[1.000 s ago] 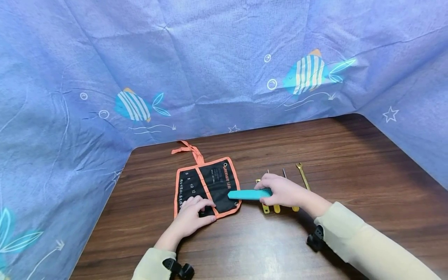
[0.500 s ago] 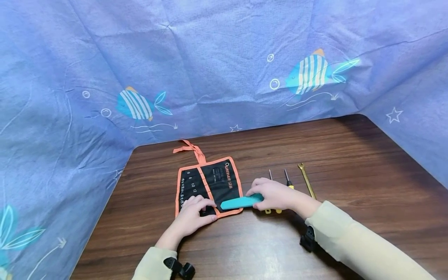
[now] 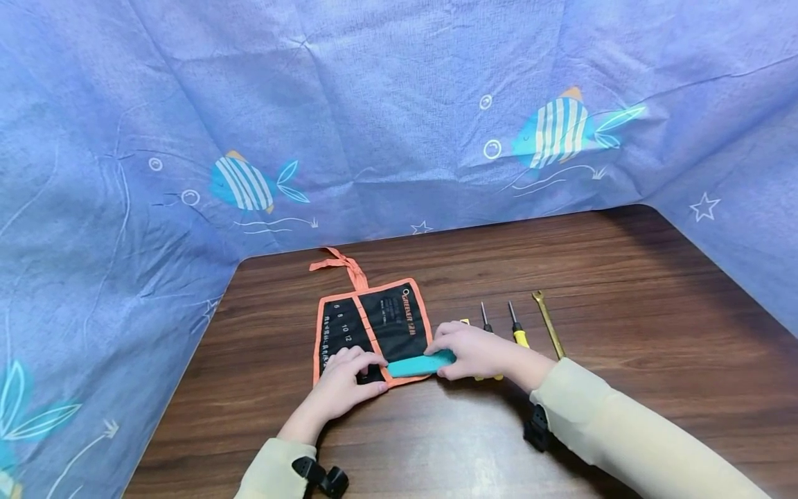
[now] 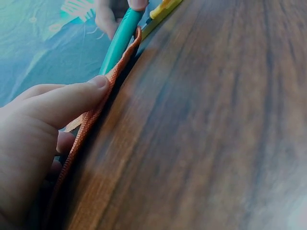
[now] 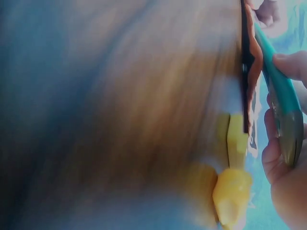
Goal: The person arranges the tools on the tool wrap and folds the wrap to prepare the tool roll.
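A black tool pouch with orange edging (image 3: 394, 320) lies flat on the table in the head view. My left hand (image 3: 344, 383) pinches its near edge by the orange centre strip; the left wrist view shows the thumb on the orange edging (image 4: 91, 112). Across the pouch's near right part lies a long teal tool with a grey end (image 5: 283, 93), its exact kind unclear. My right hand (image 3: 472, 351) grips the grey-ended part between thumb and fingers. The teal end reaches the centre strip, close to the left fingertips; whether it is inside the pocket, I cannot tell.
Right of the pouch lie two screwdrivers, one with a dark and yellow handle (image 3: 519, 334), the other (image 3: 485, 317) partly under my right hand. Beyond them is a brass-coloured wrench (image 3: 548, 322). Orange ties (image 3: 349, 267) trail behind the pouch. A blue fish-print cloth (image 3: 399, 125) surrounds the table.
My right hand has moved left and slightly nearer with the teal tool, bringing its end from the pouch's right part to the centre strip. The left hand has stayed in place.
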`<state>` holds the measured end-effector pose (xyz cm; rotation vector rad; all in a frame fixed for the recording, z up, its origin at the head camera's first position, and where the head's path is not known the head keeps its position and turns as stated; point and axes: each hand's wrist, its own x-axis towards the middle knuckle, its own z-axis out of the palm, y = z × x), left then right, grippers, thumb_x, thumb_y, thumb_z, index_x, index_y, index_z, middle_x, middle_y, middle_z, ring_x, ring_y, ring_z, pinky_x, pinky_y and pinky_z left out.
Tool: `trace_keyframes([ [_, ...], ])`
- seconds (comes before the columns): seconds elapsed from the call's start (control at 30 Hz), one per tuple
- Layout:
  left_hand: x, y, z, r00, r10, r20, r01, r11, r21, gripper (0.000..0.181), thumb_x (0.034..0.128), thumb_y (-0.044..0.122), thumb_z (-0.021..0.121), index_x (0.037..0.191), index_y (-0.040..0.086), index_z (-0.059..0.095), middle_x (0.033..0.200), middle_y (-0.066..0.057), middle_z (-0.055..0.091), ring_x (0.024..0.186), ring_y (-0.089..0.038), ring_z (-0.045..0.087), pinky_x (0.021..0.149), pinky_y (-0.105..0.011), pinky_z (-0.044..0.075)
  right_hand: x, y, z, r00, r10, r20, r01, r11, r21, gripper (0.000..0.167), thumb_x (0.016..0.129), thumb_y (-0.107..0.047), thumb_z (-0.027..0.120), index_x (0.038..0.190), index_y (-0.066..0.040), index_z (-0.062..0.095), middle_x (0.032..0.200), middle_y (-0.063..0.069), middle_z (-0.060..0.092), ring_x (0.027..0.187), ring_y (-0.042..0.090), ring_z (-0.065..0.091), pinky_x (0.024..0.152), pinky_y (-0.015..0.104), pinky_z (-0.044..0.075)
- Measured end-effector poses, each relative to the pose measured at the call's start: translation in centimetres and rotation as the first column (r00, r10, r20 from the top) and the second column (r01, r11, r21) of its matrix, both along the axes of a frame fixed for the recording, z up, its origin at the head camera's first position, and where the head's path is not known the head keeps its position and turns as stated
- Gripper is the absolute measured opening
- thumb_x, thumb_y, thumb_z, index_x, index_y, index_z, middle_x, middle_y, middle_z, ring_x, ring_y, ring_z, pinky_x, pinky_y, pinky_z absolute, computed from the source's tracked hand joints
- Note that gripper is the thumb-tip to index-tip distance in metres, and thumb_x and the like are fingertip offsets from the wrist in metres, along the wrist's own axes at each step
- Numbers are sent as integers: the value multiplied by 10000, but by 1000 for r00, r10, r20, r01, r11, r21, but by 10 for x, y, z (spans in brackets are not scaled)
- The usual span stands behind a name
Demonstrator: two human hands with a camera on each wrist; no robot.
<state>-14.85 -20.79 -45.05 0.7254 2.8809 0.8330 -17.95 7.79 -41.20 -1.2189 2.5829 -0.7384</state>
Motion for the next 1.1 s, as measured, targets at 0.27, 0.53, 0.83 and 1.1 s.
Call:
trace_keyframes([
  [0.27,1,0,-1,1000,4,-21,-3,1000,22,326,816,556,633,1113,425,627,980,155,450,922,-77,423,812,-387,346,-1,-14,-2,999,-19,38,18,1000,19,312,829,-289,662,1116,-170,685,995,-73,534,891,110,457,737,282,406],
  [0.53,0,-2,0,1000,7,-24,-7,1000,21,331,815,540,645,1118,409,634,1018,175,463,980,-67,433,862,-410,347,-5,-31,-4,999,-5,33,4,1000,25,325,831,-285,661,1132,-163,685,1006,-59,551,895,106,467,740,273,411],
  [0.83,1,-2,-2,999,20,-31,-19,1000,23,346,812,571,627,1119,414,644,1007,181,470,969,-68,428,855,-415,355,-6,-35,-4,1000,-13,24,11,996,86,372,834,-342,666,1153,-152,670,1063,-23,570,952,138,475,799,310,411],
  [1.1,1,-3,-4,998,25,-66,-23,999,33,346,810,546,647,1126,406,655,1015,185,489,931,-66,412,818,-383,363,-6,7,-5,996,-75,-42,77,996,47,303,800,-291,698,1068,-149,679,1008,-46,581,912,150,477,795,349,404],
])
